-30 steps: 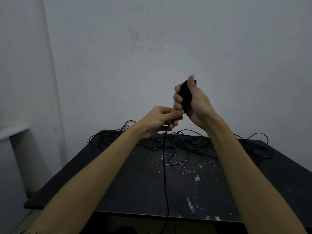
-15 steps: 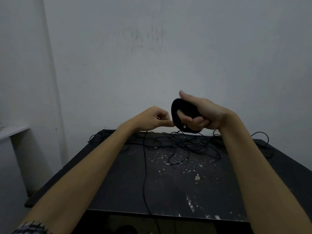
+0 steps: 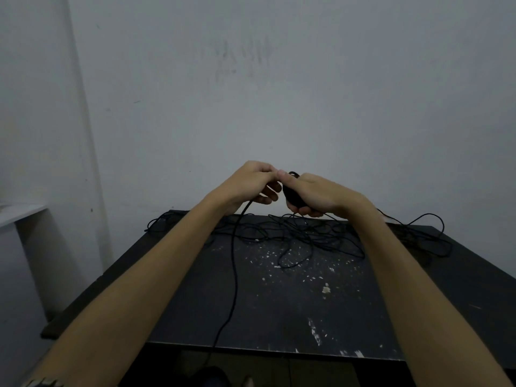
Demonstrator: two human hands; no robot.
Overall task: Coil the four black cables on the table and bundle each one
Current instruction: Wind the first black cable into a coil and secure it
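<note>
We hold the work up at frame centre, above the far edge of the table (image 3: 279, 317), so the free run of cable can hang clear and feed without dragging through the pile. Right hand (image 3: 321, 195) is curled round a compact black coil (image 3: 293, 195), fingers under, thumb over the top; that clamps the finished turns so they don't spring apart. Left hand (image 3: 251, 181) is closed in a pinch on the loose strand (image 3: 234, 275) right beside the coil, fingertips nearly touching the right thumb, which reads as laying the next turn on or starting a cinch wrap. We can't tell which. The strand drops from the left hand down the centre-left of the frame, crosses the tabletop and goes off the near edge at the bottom, so a fair length looks unwound. The rest of the cables (image 3: 307, 236) lie in a tangled heap along the far side of the table, spreading to the right edge; individual cables can't be separated by eye, so no count. No bundled coil is visible on the table, so we judge this to be early in the task. Tabletop is scuffed with pale flecks. No brands, labels or readable writing anywhere; smudges on the wall (image 3: 251, 107), upper centre, are not text.
</note>
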